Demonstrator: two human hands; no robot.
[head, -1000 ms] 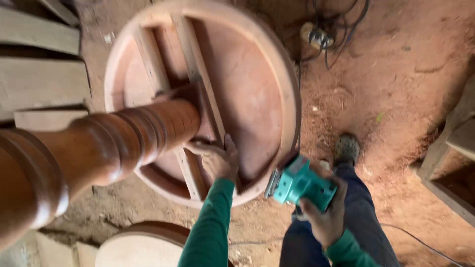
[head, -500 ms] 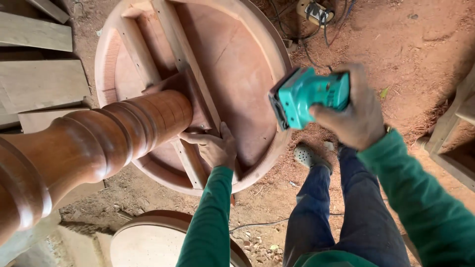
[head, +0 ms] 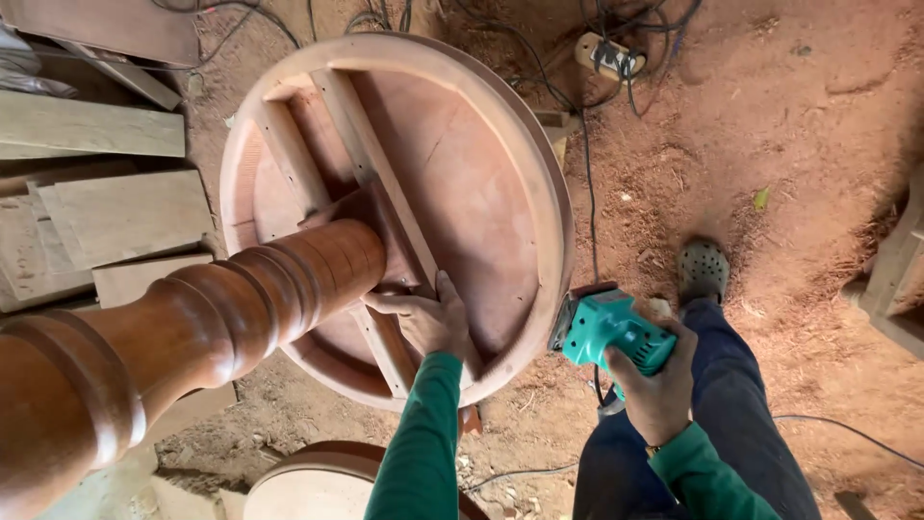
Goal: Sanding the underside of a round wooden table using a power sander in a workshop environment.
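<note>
A round wooden tabletop (head: 500,183) lies upside down on the dirt floor, its turned wooden pedestal (head: 192,337) rising toward the camera. My left hand (head: 428,318) rests flat on a wooden cross brace (head: 371,169) near the base of the pedestal. My right hand (head: 659,385) grips a teal electric sander (head: 602,332), whose pad sits against the tabletop's outer rim at the lower right. Both sleeves are green.
Wooden planks (head: 96,207) lie stacked at the left. A power strip with tangled cables (head: 606,58) sits at the top. Another round wooden piece (head: 318,486) is at the bottom. My foot in a grey clog (head: 703,270) stands on red dirt. A wooden frame (head: 895,270) is at right.
My right hand has brought the sander down from beside the upper right rim to the lower right rim. The left hand has stayed on the brace.
</note>
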